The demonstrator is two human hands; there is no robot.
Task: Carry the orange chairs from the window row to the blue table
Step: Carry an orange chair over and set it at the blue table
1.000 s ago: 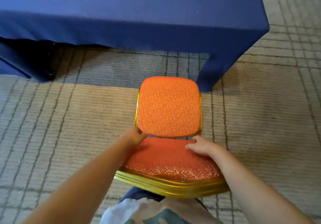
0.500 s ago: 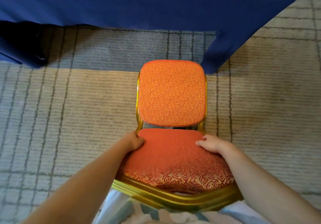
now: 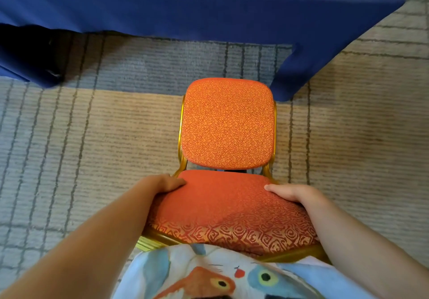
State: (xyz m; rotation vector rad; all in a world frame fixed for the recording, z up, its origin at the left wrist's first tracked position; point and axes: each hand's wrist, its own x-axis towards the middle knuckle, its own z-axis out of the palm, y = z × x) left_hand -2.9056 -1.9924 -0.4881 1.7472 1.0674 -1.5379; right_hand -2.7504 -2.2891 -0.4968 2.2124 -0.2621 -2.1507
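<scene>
The chair (image 3: 227, 124) stands straight ahead of the person, its back turned to the desk (image 3: 209, 3) and its seat toward the body. Both hands hold the seat near its rear corners. The left hand (image 3: 168, 183) wraps the left edge. The right hand (image 3: 293, 193) wraps the right edge, thumb lying on the cushion. The fingers go under the rim and are hidden. The seat's front edge meets the shirt (image 3: 209, 275). Whether the legs touch the carpet (image 3: 104, 147) cannot be told.

The backrest's top edge lies just short of the desk's cloth (image 3: 290, 78), whose draped corner hangs just right of it. Between that corner and the cloth's drop at far left, shaded carpet runs in under the desk. Carpet spreads wide on the chair's left and right.
</scene>
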